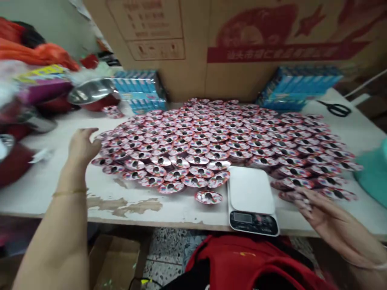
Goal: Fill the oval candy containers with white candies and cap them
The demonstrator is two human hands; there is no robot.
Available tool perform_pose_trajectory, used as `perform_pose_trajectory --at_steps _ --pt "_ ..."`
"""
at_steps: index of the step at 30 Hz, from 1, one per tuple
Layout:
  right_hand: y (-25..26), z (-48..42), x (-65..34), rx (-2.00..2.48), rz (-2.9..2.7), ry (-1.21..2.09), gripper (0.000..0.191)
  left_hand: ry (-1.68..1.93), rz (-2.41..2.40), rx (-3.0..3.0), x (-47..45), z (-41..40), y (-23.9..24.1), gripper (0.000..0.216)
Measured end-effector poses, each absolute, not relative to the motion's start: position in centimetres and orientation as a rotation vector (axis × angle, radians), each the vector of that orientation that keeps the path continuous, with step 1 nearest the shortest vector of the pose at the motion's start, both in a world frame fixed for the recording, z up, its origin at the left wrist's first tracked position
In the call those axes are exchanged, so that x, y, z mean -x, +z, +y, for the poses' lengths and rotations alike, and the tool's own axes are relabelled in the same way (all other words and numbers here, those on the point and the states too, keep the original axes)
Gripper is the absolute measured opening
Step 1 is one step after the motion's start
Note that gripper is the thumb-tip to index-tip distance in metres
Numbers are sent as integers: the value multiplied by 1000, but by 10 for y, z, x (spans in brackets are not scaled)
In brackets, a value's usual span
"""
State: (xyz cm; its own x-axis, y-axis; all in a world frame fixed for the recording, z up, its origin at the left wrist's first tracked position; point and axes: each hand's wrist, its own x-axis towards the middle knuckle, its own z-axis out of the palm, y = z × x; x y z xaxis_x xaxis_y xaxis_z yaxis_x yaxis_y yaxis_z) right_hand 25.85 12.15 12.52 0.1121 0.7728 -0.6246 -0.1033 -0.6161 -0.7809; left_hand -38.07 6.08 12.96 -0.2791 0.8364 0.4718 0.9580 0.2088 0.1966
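Many small packs with pink-and-red printed sides and shiny oval tops, each with a dark round spot in the middle, stand close together on the table. My left hand hovers at the left edge of the group, thumb and forefinger apart, nothing in it. On the other side, my right hand is beside the right-hand packs, fingers stretched toward them and slightly blurred; whether they touch is unclear. A white digital scale lies between, nearer my right hand. One pack stands slightly forward of the others, left of the scale.
A large printed carton stands behind the packs. Wrapped blue boxes and more blue boxes flank them. Black scissors, a teal container and a metal bowl sit around the white table.
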Motion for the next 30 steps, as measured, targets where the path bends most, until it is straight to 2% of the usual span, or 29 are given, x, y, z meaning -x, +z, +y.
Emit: perform_pose_trajectory --at_steps 2,6,10,14,17,23,30 --pt "127 119 -258 1672 -591 1593 22 -677 -2152 1828 323 62 139 45" --pt "126 113 -260 1540 -610 1714 28 -634 -1737 2484 163 36 140 21" --pt "123 103 -269 1490 -559 1789 35 -340 -1684 2613 62 15 104 22" --pt "120 89 -278 1534 -530 1850 45 -267 -1857 2446 40 13 82 13" --pt "111 78 -286 1592 -579 1888 51 -234 -1888 2449 35 12 98 11" --pt "76 61 -298 1678 -687 1941 41 -329 -1719 2600 -12 32 144 21" --pt "58 54 -311 1585 -756 1917 30 -210 -1554 2658 -63 93 107 22"
